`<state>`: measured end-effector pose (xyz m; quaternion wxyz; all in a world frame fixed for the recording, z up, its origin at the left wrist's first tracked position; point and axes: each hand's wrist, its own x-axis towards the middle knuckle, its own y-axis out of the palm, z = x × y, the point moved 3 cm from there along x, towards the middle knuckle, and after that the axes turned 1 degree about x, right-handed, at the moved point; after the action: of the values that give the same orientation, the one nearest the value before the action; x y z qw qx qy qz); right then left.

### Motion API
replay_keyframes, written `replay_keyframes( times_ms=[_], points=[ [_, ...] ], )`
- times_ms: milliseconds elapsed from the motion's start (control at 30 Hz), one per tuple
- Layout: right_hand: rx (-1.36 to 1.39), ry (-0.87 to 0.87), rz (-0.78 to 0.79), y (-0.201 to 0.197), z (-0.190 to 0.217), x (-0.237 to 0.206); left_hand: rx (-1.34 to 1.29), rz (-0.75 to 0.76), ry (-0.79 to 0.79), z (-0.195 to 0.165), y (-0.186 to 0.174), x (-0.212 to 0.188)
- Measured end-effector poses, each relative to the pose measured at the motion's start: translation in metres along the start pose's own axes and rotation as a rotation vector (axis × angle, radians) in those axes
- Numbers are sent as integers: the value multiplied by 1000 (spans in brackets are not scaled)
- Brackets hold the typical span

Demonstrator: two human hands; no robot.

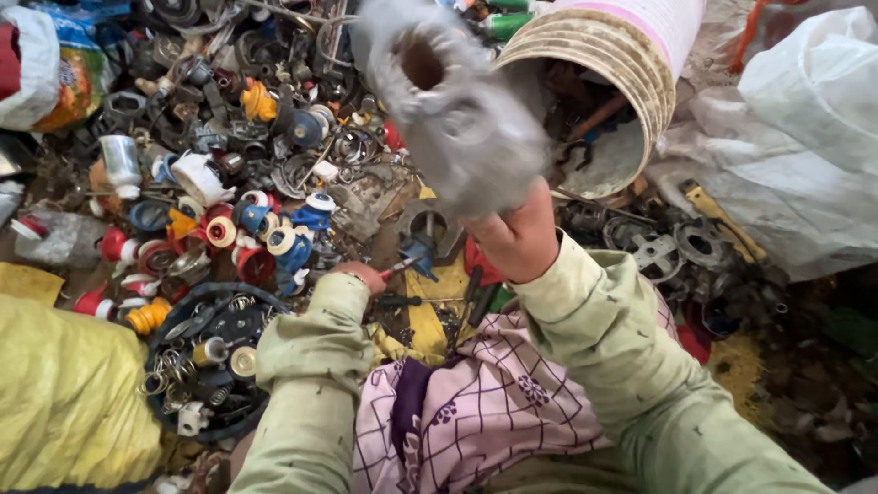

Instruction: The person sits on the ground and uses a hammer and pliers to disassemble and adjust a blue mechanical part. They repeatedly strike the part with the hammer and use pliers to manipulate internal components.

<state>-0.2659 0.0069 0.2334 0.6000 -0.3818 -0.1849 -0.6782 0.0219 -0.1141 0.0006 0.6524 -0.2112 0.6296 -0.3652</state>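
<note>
A right hand (519, 240) clenches a blurred grey metal part (453, 110) beside a tipped bucket (631, 82), seemingly for inspection, while the left hand (369, 276) pinches a red-handled tool (402, 267).

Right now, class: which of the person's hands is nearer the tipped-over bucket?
Right. The right hand, raising a grey metal part, is just beside the bucket; the left hand is lower, farther left.

Long pale green sleeves (631, 357) are worn on both arms. A pink cloth (476, 412) with dark lines and small flowers is worn over the lap.
</note>
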Motion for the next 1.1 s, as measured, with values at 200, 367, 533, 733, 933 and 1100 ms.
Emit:
replay_keyframes(
  times_ms=[200,367,533,733,933,1100],
  points=[
    [-103,471,281,55,-78,-80,65,37,15,0,5,9],
    [-390,953,408,75,-161,-147,16,-59,97,-30,-8,19],
    [-22,861,93,35,-113,-105,41,2,91,-20,-11,15],
    [243,397,-32,-10,-2,-4,98,60,70,-5,3,5],
    [512,207,-113,24,-51,-21,88,80,122,-8,3,13],
    [-441,966,351,71,-156,-137,180,81,210,-16,9,7]
  ],
)
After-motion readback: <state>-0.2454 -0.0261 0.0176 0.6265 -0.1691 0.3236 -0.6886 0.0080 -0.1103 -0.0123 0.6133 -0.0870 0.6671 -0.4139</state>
